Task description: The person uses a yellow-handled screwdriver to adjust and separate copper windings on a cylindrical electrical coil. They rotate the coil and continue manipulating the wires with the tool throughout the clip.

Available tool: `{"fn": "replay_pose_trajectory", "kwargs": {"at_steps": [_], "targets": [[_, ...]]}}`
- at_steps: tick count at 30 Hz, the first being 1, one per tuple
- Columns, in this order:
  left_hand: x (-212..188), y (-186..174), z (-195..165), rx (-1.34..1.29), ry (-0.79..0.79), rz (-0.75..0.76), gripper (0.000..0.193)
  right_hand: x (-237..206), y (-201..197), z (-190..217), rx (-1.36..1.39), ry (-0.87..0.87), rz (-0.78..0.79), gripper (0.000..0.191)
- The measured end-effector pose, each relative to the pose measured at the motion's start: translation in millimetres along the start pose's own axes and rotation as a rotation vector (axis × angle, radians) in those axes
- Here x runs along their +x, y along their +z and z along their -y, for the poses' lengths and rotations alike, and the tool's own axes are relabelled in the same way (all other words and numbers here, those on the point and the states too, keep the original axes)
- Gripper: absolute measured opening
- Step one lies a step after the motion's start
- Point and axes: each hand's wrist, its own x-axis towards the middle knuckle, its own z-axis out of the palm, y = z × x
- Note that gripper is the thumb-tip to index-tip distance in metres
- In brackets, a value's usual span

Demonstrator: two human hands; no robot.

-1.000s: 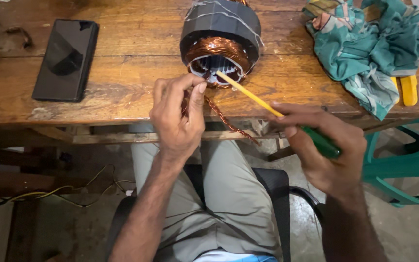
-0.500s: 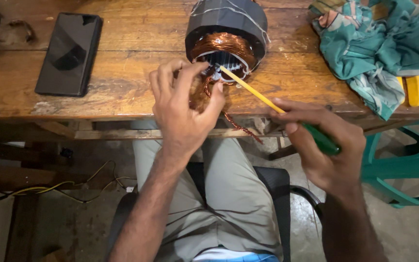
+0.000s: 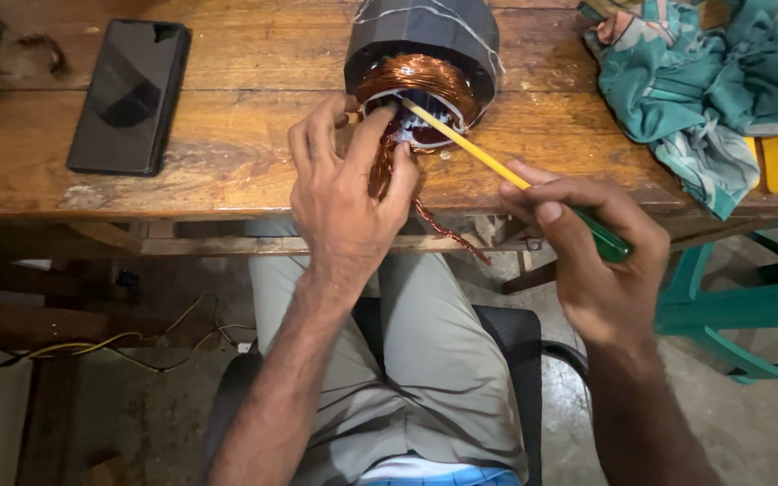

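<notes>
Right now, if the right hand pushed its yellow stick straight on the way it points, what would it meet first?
The right hand aims the yellow stick up-left into the motor. Its tip already seems to sit at the copper coil, so it would likely meet the coil first; depth is unclear.

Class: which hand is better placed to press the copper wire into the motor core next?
Probably the left hand: its fingers already pinch the copper wire at the motor core. The right hand grips the yellow stick.
</notes>
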Motion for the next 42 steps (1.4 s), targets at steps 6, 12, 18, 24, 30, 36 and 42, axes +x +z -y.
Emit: {"fn": "replay_pose_trajectory", "kwargs": {"at_steps": [6, 12, 18, 24, 30, 36, 42], "targets": [[-1, 1, 2, 0.002, -0.013, -0.01, 0.034, 0, -13, -8, 0.313, 0.031, -0.031, 0.016], [0, 0, -1, 0.01, 0.007, -0.004, 0.034, 3, -39, 3, 0.137, 0.017, -0.011, 0.012], [5, -3, -4, 0.026, -0.096, 0.122, 0.036, 3, -37, 26, 0.067, 0.019, -0.053, 0.012], [10, -4, -2, -0.122, -0.107, 0.114, 0.02, 6, -30, 30, 0.012, 0.018, -0.06, 0.013], [3, -7, 0, -0.188, -0.076, 0.079, 0.018, 7, -28, 34, 0.009, 0.03, -0.061, 0.014], [-3, -13, 6, -0.248, 0.045, -0.062, 0.028, 4, -32, 33, -0.017, 0.033, -0.065, 0.013], [-9, -25, 2, -0.445, -0.075, -0.049, 0.038, 6, -35, 19, -0.092, -0.045, 0.043, 0.01]]}}
